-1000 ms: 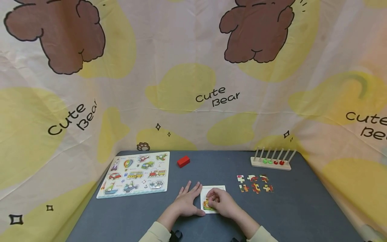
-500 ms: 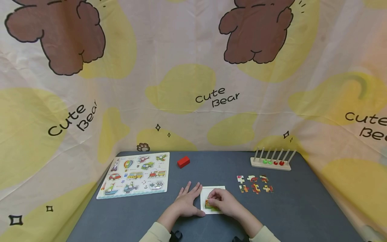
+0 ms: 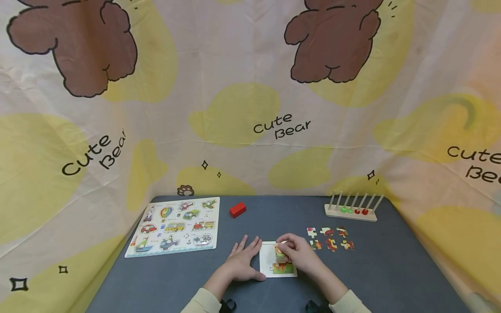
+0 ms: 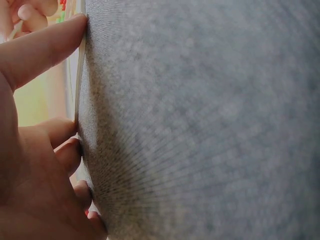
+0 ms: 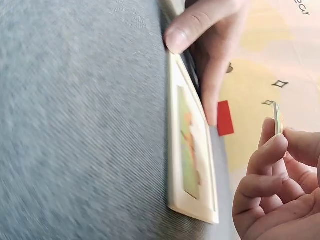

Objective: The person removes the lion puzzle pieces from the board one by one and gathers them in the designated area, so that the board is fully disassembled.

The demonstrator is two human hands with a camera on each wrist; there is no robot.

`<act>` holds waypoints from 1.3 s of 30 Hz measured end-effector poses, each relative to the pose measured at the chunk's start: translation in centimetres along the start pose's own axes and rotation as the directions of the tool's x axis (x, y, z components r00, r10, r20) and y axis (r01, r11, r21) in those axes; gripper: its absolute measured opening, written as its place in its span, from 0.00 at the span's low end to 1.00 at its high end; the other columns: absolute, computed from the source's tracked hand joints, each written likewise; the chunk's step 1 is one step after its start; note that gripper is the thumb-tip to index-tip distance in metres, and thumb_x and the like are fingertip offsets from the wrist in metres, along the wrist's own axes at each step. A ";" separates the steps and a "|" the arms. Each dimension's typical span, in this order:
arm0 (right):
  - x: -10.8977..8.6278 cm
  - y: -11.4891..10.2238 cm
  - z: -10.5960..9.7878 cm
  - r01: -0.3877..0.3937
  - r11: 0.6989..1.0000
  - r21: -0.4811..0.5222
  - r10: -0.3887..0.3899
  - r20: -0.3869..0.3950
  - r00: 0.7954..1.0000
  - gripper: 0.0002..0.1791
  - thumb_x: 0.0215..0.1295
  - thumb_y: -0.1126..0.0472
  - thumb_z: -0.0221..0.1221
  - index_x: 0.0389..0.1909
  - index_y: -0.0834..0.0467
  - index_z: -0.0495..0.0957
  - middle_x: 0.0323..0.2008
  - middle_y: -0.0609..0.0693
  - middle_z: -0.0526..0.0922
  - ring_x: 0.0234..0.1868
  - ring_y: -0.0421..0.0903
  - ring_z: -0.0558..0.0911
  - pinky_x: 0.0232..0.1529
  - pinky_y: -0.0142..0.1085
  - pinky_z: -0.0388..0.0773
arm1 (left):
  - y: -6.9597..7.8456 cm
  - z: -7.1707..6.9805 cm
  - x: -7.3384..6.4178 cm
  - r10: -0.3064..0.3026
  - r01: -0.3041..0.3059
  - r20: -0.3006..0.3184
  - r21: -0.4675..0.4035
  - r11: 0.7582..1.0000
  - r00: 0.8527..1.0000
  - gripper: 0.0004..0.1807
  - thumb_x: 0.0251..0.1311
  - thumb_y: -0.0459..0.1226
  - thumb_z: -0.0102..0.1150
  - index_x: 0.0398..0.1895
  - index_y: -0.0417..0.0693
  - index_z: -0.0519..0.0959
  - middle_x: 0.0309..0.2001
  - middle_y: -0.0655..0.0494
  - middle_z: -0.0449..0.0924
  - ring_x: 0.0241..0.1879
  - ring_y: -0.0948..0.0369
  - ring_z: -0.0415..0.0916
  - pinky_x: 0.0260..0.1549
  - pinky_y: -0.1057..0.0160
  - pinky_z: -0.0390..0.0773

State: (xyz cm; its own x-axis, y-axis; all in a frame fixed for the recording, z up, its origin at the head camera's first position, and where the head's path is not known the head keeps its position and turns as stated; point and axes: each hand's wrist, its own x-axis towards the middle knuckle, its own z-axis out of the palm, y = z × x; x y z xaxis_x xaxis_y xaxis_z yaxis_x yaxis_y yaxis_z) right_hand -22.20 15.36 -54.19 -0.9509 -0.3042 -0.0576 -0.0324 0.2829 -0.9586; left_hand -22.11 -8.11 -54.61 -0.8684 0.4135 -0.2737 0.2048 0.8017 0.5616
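Note:
My right hand (image 3: 301,254) pinches a small jigsaw puzzle piece (image 3: 279,254) between thumb and fingertips, over the right half of a white puzzle tray (image 3: 266,256). In the right wrist view the puzzle piece (image 5: 278,120) stands edge-on in the fingers, raised above the tray. A green and orange strip of puzzle (image 3: 284,268) lies in the tray's lower right, with the tray's left part bare white. My left hand (image 3: 242,263) is spread on the table, thumb and index fingertip at the tray's left edge; in the left wrist view its fingers (image 4: 45,52) rest along that edge.
Several loose puzzle pieces (image 3: 331,244) lie in two rows right of the tray. Behind them stands a wooden peg stand (image 3: 332,210) with green and red beads. A vehicle picture board (image 3: 156,251) lies at left, and a red block (image 3: 238,210) sits near the back.
My right hand has moved right and slightly away from me, and now holds a puzzle piece up. The strip has shifted from the tray's lower left to its lower right. The left hand stays put.

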 end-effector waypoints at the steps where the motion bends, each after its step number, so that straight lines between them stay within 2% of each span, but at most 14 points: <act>1: 0.0 -0.1 -0.2 0.002 1.000 -0.008 -0.002 -0.002 1.000 0.16 0.74 0.55 0.59 0.52 0.64 0.79 0.24 0.54 0.79 0.24 0.45 0.76 0.23 0.31 0.73 | 0.0 0.0 0.0 0.000 0.000 0.000 0.002 1.000 1.000 0.57 0.45 0.57 0.76 0.80 0.57 0.58 0.80 0.60 0.53 0.82 0.47 0.35 0.76 0.37 0.39; 4: -0.2 -0.4 -0.7 -0.003 1.000 -0.025 0.003 -0.008 1.000 0.17 0.74 0.55 0.59 0.53 0.65 0.78 0.27 0.57 0.80 0.26 0.48 0.77 0.25 0.33 0.76 | 0.0 0.0 0.0 -0.002 0.002 0.000 0.006 1.000 1.000 0.57 0.45 0.57 0.76 0.80 0.57 0.58 0.80 0.59 0.53 0.82 0.47 0.35 0.76 0.37 0.39; 11: -0.7 -1.0 -2.0 -0.014 0.999 -0.049 0.012 -0.036 0.999 0.17 0.73 0.56 0.60 0.53 0.66 0.78 0.31 0.52 0.82 0.29 0.48 0.78 0.29 0.37 0.79 | 0.1 0.0 0.0 -0.002 0.002 0.002 0.008 1.000 1.000 0.57 0.45 0.56 0.76 0.80 0.57 0.58 0.80 0.60 0.53 0.82 0.48 0.35 0.76 0.37 0.38; 14: -1.0 -1.2 -2.4 -0.013 0.998 -0.065 0.010 -0.050 0.999 0.17 0.73 0.57 0.60 0.53 0.65 0.78 0.32 0.54 0.83 0.28 0.47 0.77 0.28 0.36 0.78 | 0.1 0.0 0.0 0.003 -0.003 0.001 0.011 1.000 1.000 0.58 0.45 0.56 0.76 0.80 0.56 0.58 0.80 0.59 0.53 0.82 0.47 0.36 0.76 0.37 0.39; 18: -1.2 -1.3 -2.9 -0.011 0.997 -0.075 0.007 -0.056 0.998 0.16 0.73 0.58 0.60 0.53 0.65 0.77 0.32 0.56 0.83 0.27 0.45 0.76 0.26 0.35 0.75 | 0.2 -0.1 -0.1 0.002 -0.003 0.004 0.011 1.000 1.000 0.58 0.45 0.56 0.76 0.80 0.56 0.58 0.80 0.59 0.53 0.82 0.47 0.35 0.76 0.37 0.38; 27: -1.4 -0.6 -4.2 0.001 0.997 -0.082 -0.008 -0.086 0.996 0.14 0.73 0.62 0.59 0.54 0.66 0.77 0.27 0.54 0.80 0.25 0.43 0.76 0.25 0.36 0.76 | 0.1 0.0 0.0 0.000 0.000 0.006 0.008 1.000 1.000 0.57 0.46 0.55 0.76 0.80 0.56 0.58 0.80 0.59 0.53 0.82 0.47 0.35 0.76 0.37 0.38; 33: -1.9 -1.1 -5.0 -0.006 0.996 -0.086 -0.003 -0.099 0.995 0.16 0.72 0.60 0.60 0.53 0.67 0.76 0.28 0.58 0.81 0.25 0.42 0.76 0.26 0.36 0.77 | 0.0 0.0 0.2 -0.003 0.003 0.014 0.011 1.000 1.000 0.57 0.47 0.55 0.75 0.80 0.56 0.57 0.81 0.58 0.52 0.82 0.47 0.34 0.76 0.37 0.37; 39: -2.5 -1.4 -5.8 -0.037 0.994 -0.104 0.024 -0.120 0.993 0.17 0.72 0.57 0.60 0.54 0.65 0.77 0.29 0.57 0.82 0.25 0.43 0.78 0.26 0.37 0.77 | 0.0 0.1 0.2 0.000 0.000 0.010 0.014 1.000 1.000 0.57 0.46 0.56 0.76 0.80 0.56 0.57 0.81 0.59 0.52 0.82 0.47 0.35 0.76 0.37 0.38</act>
State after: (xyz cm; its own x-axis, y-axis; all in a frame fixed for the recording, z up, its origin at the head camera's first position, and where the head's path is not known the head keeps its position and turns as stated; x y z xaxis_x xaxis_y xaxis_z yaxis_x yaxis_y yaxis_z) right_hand -21.53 21.00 -51.06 -0.9814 -0.1862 -0.0473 -0.0290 0.3870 -0.9216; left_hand -22.20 -7.98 -54.69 -0.8639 0.4178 -0.2813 0.2115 0.8078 0.5502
